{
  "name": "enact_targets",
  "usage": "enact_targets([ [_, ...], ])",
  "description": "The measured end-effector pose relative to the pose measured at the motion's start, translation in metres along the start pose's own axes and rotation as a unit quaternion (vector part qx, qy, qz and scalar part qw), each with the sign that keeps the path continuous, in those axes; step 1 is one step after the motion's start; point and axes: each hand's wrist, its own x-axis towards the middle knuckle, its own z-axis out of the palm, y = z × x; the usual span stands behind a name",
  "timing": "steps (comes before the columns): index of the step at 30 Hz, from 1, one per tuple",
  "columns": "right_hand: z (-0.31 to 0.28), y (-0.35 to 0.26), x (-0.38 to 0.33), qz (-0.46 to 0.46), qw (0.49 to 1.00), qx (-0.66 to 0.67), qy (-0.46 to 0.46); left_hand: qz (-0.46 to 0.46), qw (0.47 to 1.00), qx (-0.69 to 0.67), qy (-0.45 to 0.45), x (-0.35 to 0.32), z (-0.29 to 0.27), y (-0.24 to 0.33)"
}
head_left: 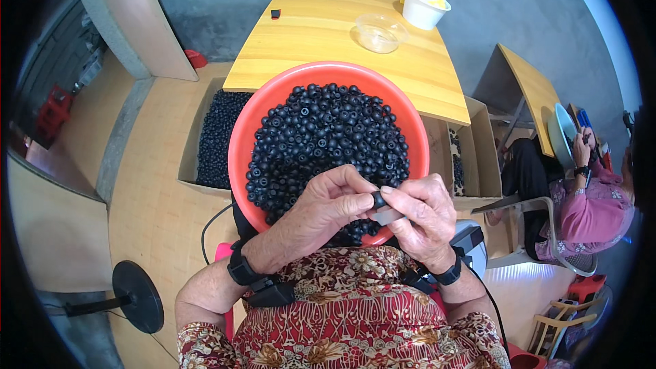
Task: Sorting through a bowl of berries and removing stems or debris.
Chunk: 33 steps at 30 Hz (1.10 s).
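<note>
— What are the hands doing?
— The left hand and right hand meet over the near rim of a red basin. The left fingers pinch a small black cap; the right fingers press against that cap from the other side and also grip a grey strip just below it.
— And the basin?
— It sits on the person's lap, heaped with black caps, its far rim under the near edge of the bench.
— What's on the bench?
— A clear bowl and a white cup near its far right corner, a small dark thing by its far left edge.
— Anything around?
— A carton of more black pieces on the floor to the left, another carton to the right, and a second person in pink seated well apart at the right.
</note>
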Motion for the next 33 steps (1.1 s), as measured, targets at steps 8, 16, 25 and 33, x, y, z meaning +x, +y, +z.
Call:
enact_targets([
  [8, 0.0007, 0.0034, -0.0024, -0.017, 1.0, 0.004, -0.001, 0.005, 1.0, 0.0, 0.019, 0.0004, -0.0038, -0.0002],
  [16, 0.0057, 0.0031, -0.0001, 0.008, 1.0, 0.025, 0.013, 0.017, 0.999, 0.018, 0.028, 0.0006, -0.0013, -0.0005],
  [25, 0.0024, 0.0057, -0.0027, -0.028, 1.0, 0.008, 0.003, -0.008, 0.998, 0.032, 0.044, -0.0007, -0.0055, 0.0002],
  [33, 0.0056, 0.0043, -0.0016, 0.0, 1.0, 0.004, 0.012, 0.004, 0.998, 0.048, 0.044, 0.0, -0.0049, -0.002],
])
